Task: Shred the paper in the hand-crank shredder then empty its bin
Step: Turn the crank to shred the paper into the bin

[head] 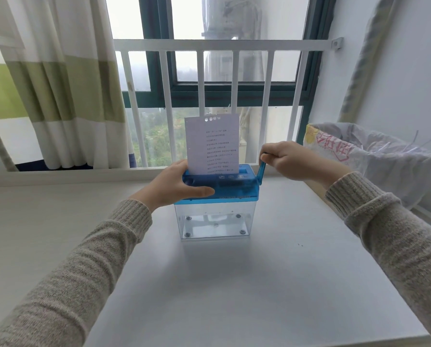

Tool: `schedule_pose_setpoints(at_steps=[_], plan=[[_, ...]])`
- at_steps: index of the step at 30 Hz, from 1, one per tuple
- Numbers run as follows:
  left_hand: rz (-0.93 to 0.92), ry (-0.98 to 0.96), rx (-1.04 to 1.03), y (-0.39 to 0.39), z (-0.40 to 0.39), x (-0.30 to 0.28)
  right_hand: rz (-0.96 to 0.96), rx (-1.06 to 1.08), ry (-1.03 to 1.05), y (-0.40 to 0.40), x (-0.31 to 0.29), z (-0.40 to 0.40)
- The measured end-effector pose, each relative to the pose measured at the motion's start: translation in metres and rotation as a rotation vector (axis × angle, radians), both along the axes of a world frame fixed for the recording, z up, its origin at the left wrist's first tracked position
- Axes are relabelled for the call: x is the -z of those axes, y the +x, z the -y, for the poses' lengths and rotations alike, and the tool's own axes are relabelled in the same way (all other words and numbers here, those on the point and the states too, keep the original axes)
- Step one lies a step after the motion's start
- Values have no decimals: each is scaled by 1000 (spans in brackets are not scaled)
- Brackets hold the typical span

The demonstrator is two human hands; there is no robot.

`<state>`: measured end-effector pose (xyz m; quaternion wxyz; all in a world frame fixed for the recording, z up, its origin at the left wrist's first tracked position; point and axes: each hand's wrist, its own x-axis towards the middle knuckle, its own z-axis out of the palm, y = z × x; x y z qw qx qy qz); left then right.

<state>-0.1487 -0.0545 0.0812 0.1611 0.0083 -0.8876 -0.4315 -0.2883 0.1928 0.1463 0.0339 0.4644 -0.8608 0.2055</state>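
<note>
A small hand-crank shredder stands in the middle of the white table. Its blue top (234, 187) sits on a clear plastic bin (214, 225) that looks empty. A printed sheet of paper (212, 145) stands upright in the top's slot. My left hand (177, 186) grips the left end of the blue top, thumb across its front. My right hand (288, 159) is curled round the knob of the blue crank handle (261, 171) on the shredder's right side, the handle pointing up.
A waste basket lined with a plastic bag (374, 156) stands at the right against the wall, with paper strips inside. Behind the table (234, 284) are a window with white railing bars (209, 45) and a striped curtain (66, 83) on the left.
</note>
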Motion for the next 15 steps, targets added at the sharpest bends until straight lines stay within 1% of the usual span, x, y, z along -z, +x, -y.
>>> schedule_pose_setpoints(at_steps=[11,15], plan=[[0,-10,1,-1,1,0,240,-40,68,-17,-17,13],[5,-20,-4,-1,1,0,235,-30,101,-21,-19,14]])
